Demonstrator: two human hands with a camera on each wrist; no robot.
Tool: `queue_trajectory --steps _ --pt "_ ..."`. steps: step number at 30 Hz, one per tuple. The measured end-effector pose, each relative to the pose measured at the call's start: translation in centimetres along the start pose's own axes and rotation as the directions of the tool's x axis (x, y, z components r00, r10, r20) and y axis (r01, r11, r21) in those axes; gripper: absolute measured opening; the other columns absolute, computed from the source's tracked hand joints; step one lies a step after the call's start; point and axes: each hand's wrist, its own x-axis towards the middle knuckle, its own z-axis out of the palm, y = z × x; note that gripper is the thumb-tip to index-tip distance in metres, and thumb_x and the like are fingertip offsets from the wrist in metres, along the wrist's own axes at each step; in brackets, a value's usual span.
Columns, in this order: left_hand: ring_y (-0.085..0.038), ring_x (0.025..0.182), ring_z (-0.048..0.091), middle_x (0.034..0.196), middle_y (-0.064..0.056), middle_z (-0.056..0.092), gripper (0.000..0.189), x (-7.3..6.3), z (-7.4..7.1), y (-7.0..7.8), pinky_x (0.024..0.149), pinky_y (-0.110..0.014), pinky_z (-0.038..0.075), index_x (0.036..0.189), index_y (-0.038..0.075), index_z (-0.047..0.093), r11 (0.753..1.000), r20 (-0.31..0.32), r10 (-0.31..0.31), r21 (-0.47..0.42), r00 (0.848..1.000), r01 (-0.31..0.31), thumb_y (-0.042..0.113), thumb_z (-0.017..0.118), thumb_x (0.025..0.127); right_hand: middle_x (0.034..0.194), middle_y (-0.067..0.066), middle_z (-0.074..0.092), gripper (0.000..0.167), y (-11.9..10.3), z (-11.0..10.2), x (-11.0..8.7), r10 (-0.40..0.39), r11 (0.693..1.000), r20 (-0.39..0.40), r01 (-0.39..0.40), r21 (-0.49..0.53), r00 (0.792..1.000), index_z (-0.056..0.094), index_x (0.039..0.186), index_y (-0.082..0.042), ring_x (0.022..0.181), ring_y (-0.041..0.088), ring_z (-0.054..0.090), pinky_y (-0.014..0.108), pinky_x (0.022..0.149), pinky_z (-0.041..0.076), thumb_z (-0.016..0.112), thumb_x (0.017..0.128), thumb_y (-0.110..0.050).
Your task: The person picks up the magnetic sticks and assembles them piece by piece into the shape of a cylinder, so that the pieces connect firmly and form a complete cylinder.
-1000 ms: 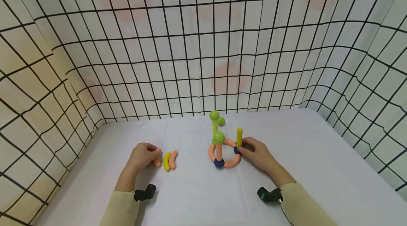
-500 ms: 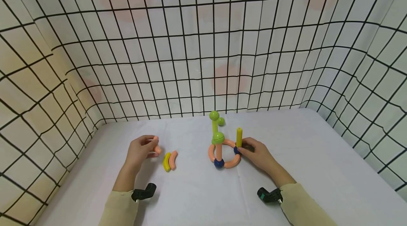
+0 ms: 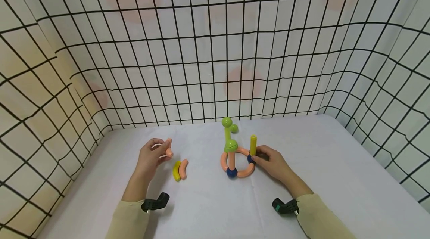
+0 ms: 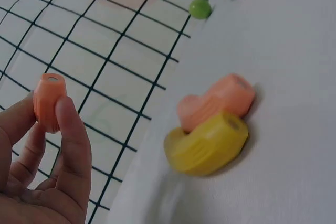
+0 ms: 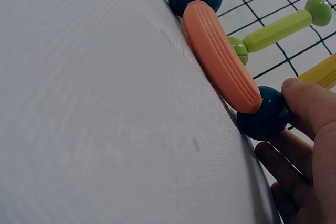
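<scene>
My left hand (image 3: 149,158) pinches a curved orange magnetic stick (image 3: 169,148) between thumb and fingers, raised above the cloth. In the left wrist view the stick (image 4: 50,102) shows its end upward. Right of that hand, a curved yellow stick (image 3: 176,171) and a curved orange stick (image 3: 183,168) lie side by side. My right hand (image 3: 273,162) grips a dark blue ball (image 5: 264,114) at the right of a ring of curved orange sticks (image 3: 246,171). Out of this ball a straight yellow stick (image 3: 253,145) stands upright.
At the ring's front sits another dark blue ball (image 3: 231,172), bearing an upright orange stick. Green balls (image 3: 231,145) and a light green stick (image 3: 227,133) rise behind it. A small green ball (image 3: 234,128) is farther back. Black wire grid (image 3: 215,60) walls enclose the white-covered table (image 3: 208,209).
My left hand has lifted the orange stick off the cloth, turned it, and moved slightly back and right with it. The right hand stays at the ring's blue ball.
</scene>
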Motion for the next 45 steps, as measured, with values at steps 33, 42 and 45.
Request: queue_trajectory --steps 33,42,45 --pt "-0.015 0.077 0.069 0.097 -0.003 0.063 0.033 -0.1 8.9 3.7 0.072 -0.026 0.059 0.116 0.012 0.052 0.993 0.249 0.027 -0.118 0.968 0.003 0.028 0.071 0.094 0.119 0.004 0.070 0.027 0.3 0.4 0.2 -0.025 1.000 -0.011 0.025 -0.008 1.000 0.068 0.118 -0.017 0.117 0.028 0.062 0.053 0.104 0.047 0.069 0.094 -0.029" --pt "-0.012 0.070 0.067 0.085 -0.004 0.063 0.030 -0.1 11.2 4.1 0.067 -0.023 0.056 0.116 0.011 0.052 0.989 0.314 0.068 -0.147 0.947 -0.022 0.025 0.068 0.096 0.118 0.004 0.070 0.027 0.3 0.2 0.0 -0.035 0.999 -0.007 0.035 0.000 0.999 0.068 0.119 -0.016 0.117 0.028 0.063 0.053 0.104 0.046 0.069 0.094 -0.029" --pt "-0.013 0.069 0.067 0.082 -0.004 0.064 0.031 -0.1 11.8 4.2 0.066 -0.023 0.056 0.115 0.010 0.052 0.988 0.323 0.073 -0.151 0.944 -0.025 0.026 0.069 0.095 0.118 0.004 0.070 0.028 0.3 0.1 0.0 -0.035 0.999 -0.006 0.035 -0.004 0.999 0.068 0.119 -0.016 0.118 0.028 0.062 0.054 0.104 0.046 0.069 0.095 -0.030"
